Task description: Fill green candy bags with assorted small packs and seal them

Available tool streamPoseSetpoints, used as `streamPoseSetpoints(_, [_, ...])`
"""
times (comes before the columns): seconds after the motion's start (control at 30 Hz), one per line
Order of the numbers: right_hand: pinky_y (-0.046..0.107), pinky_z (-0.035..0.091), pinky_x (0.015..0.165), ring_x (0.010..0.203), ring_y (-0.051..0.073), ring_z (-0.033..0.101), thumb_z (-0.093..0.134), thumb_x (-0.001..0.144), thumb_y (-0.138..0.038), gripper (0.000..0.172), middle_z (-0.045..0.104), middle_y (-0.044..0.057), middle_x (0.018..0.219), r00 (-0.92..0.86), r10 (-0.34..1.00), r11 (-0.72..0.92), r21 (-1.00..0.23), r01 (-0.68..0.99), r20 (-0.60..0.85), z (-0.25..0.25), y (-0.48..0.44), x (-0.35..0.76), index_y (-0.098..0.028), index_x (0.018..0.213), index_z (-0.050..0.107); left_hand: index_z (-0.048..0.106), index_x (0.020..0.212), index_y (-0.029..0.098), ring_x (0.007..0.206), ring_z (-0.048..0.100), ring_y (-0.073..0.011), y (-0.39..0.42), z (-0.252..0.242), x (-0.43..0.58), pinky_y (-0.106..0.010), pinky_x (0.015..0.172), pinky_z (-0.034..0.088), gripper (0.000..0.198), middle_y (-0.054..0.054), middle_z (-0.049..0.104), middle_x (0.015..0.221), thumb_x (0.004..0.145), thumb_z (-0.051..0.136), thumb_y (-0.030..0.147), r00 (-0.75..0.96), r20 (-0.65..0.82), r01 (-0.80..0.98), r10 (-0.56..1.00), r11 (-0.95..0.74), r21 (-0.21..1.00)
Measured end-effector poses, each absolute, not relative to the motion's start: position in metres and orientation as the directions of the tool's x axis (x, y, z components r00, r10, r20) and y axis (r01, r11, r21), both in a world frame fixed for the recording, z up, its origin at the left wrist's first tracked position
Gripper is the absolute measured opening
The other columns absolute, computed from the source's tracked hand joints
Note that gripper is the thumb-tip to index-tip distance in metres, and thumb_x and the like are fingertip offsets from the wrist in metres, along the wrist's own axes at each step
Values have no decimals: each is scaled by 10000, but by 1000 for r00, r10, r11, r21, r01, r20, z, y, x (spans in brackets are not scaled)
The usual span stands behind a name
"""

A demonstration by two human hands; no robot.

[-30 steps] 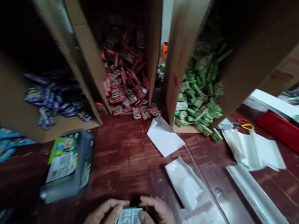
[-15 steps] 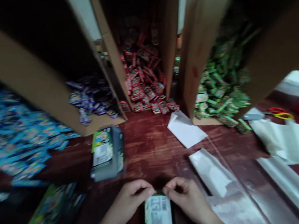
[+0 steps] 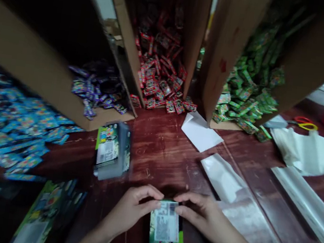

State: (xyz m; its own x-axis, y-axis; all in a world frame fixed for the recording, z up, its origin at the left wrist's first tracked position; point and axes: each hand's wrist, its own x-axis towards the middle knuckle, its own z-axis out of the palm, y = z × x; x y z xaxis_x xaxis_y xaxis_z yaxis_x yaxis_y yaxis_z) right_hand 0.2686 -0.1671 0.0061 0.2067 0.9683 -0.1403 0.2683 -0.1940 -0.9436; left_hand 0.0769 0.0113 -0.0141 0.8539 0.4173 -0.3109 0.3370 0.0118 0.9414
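A green printed packet point(image 3: 165, 226) with a pale text panel and a barcode lies at the bottom centre, its lower end cut off by the picture. My left hand point(image 3: 134, 208) pinches its top left corner between thumb and fingers. At the top right corner, my right hand point(image 3: 204, 216) grips the same edge, thumb over the barcode side. A stack of similar packets with clear sleeves point(image 3: 112, 150) sits ahead of my left hand. More green packets point(image 3: 37, 212) lie at the lower left, partly in shadow.
Open cartons hold small purple packets point(image 3: 93, 92), red packets point(image 3: 158, 84) and green packets point(image 3: 243, 100). Blue packets point(image 3: 23, 118) are heaped at left. White paper pieces point(image 3: 202, 133), a clear plastic bundle point(image 3: 304, 204) and scissors point(image 3: 306, 123) lie on the right of the brown table point(image 3: 158, 149).
Both hands have shifted from above the packet's top edge onto its top corners, fingers now closer round it. The whole view has tilted slightly, and the packet sits a little higher and further left.
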Motion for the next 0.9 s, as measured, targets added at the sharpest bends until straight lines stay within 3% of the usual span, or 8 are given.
streamPoseSetpoints(0.1, [435,471,1095,1349,284,524,643,940,-434,493,543,118,1483,286,958,-152,-791,592,31,0,-183,272,-269,1401,583,738,927,222,1044,690,-246,20,-27,80,-406,970,533,202,-71,739,1104,926,617,383,862,-265,382,432,-211,899])
streamPoseSetpoints(0.2, [587,354,1151,1404,356,427,636,937,-361,506,476,146,1533,466,871,-313,-558,768,153,-14,-206,294,-266,1428,561,725,1035,255,1291,570,-291,26,-29,90,-493,1122,436,204,-76,598,1403,925,614,387,872,-112,371,477,-492,787])
streamPoseSetpoints(0.33, [675,256,1142,1312,420,491,655,888,-350,395,614,187,1368,717,694,-514,-654,555,63,-30,-231,339,-202,1253,681,561,1348,313,1433,422,-278,20,-7,121,-509,1198,349,442,-59,444,1549,919,654,369,916,96,235,388,-716,657])
streamPoseSetpoints(0.43, [516,496,971,1029,318,669,541,943,-414,366,729,150,1114,746,666,-486,-773,407,-26,-21,-235,369,-173,1175,688,483,1423,331,1466,368,-293,10,14,156,-527,1215,318,604,-65,402,1581,872,729,365,949,153,118,275,-763,635])
streamPoseSetpoints(0.6, [259,481,581,630,152,626,619,897,-439,332,733,52,842,572,774,-301,-953,-44,-271,20,-214,383,-166,1059,716,268,1571,289,1500,308,-357,4,30,203,-535,1239,265,1173,-137,274,1649,619,939,431,950,187,-55,251,-453,890])
streamPoseSetpoints(0.7, [229,445,586,628,118,592,723,825,-400,293,711,35,826,518,789,-220,-940,-262,-329,26,-200,382,-154,984,721,431,1470,223,1290,583,-316,4,26,210,-482,1117,454,896,-157,563,1447,713,886,374,961,18,-17,277,-5,1000])
streamPoseSetpoints(0.8, [248,471,630,699,136,611,727,832,-475,393,715,53,914,588,752,-227,-954,-194,-298,18,-192,380,-158,1061,691,523,1328,171,1077,701,-256,0,20,204,-408,985,544,628,-130,716,1211,792,816,319,919,-113,30,378,218,975])
streamPoseSetpoints(0.9, [329,528,783,902,197,655,707,849,-541,548,685,106,1174,764,642,-201,-975,95,-57,13,-184,367,-188,1252,590,492,1292,165,993,726,-223,-8,14,197,-358,919,568,584,-111,744,1146,798,790,260,832,-140,31,537,206,978])
